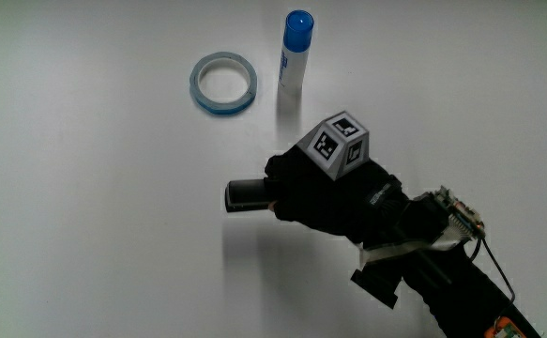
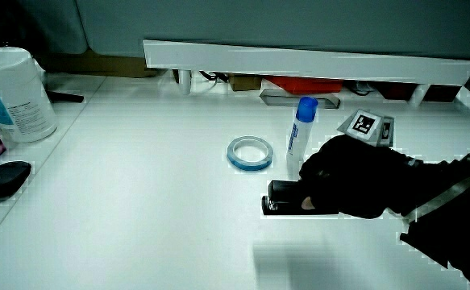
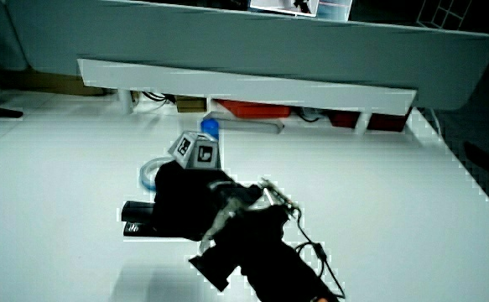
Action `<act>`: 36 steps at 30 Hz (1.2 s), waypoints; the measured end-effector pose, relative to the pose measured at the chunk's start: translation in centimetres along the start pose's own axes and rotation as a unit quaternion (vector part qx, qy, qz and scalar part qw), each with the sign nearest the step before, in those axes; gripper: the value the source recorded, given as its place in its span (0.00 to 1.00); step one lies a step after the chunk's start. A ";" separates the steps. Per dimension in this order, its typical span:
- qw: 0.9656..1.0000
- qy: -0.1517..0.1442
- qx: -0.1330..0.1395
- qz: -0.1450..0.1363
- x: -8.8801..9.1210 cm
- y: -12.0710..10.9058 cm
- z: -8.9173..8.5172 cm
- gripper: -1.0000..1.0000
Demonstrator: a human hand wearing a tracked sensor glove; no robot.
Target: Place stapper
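Note:
A black stapler (image 1: 245,194) lies flat on the white table, only its end poking out from under the hand (image 1: 322,193). The gloved hand is curled around it, with the patterned cube (image 1: 337,144) on its back. In both side views the stapler (image 2: 281,197) (image 3: 137,218) rests on the table surface with the hand (image 2: 355,187) (image 3: 189,201) closed over most of its length. The stapler sits nearer to the person than the tape ring and the glue stick.
A blue tape ring (image 1: 223,83) and an upright blue-capped glue stick (image 1: 295,52) stand close together on the table. A white canister (image 2: 13,93) and a black mouse-like object (image 2: 4,178) sit at the table's edge. A low white partition (image 2: 299,60) runs along the table.

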 end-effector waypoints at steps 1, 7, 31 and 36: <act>1.000 0.009 -0.011 0.002 0.2 0.2 -0.7 0.50; 0.999 0.000 -0.045 0.000 0.5 1.0 -3.8 0.50; 0.996 0.011 -0.085 -0.009 2.1 1.4 -7.3 0.27; 0.996 0.037 -0.079 -0.002 2.7 0.6 -6.2 0.10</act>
